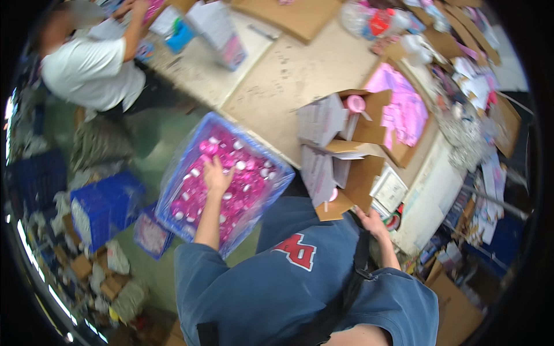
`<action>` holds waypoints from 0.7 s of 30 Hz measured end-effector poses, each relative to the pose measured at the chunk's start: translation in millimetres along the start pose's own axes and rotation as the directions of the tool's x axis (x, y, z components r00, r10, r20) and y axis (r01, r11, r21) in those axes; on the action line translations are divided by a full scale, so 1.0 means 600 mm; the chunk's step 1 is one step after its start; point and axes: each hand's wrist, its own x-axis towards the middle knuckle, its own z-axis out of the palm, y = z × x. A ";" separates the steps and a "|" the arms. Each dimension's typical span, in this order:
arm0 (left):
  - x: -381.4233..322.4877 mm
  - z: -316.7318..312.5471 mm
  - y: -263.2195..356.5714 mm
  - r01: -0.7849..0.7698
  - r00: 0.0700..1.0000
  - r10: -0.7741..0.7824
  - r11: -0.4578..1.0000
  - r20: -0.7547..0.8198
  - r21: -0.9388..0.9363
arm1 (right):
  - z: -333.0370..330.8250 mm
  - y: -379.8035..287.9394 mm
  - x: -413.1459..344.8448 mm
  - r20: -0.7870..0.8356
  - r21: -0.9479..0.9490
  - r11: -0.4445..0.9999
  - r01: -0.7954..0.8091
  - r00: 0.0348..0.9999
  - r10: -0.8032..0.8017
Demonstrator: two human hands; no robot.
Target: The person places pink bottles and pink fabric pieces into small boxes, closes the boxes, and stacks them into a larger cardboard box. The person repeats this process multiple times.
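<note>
My left hand (218, 176) reaches into a blue plastic crate (269, 198) with a clear plastic liner, its thumb and fingers spread. Glossy pink plastic pieces with white parts (242, 181) fill the crate; blur hides whether the fingertips touch one. My right hand (373, 222) is at the lower corner of the nearer open cardboard box (318, 173), fingers on its brown flap (334, 209). Part of a round pink item (332, 194) shows inside that box. Just beyond stands a second open box (322, 119), with a pink round item (355, 104) at its opening.
A shallow carton of pink pieces (400, 108) lies on the worktable (268, 86) behind the boxes. Tape rolls (394, 219) sit by my right hand. Another person (93, 71) works at the far left. Blue crates (106, 205) stand on the floor (162, 281).
</note>
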 end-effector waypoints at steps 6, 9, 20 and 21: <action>-0.039 0.027 -0.012 -0.150 0.981 0.178 0.949 -0.078 0.279 | 0.035 0.000 -0.040 -0.033 0.121 0.990 -0.066 0.997 0.071; -0.049 0.005 -0.044 -0.286 0.957 0.253 0.892 0.138 0.350 | 0.059 0.007 -0.067 -0.027 0.161 0.972 -0.170 0.984 0.177; -0.061 -0.197 0.043 -0.270 0.961 0.269 0.963 0.066 0.008 | 0.068 0.068 -0.072 -0.109 0.250 0.960 -0.122 0.982 0.153; -0.078 -0.254 0.067 -0.364 0.931 0.365 0.930 0.020 -0.055 | 0.068 0.078 -0.071 -0.116 0.274 0.954 -0.124 0.980 0.161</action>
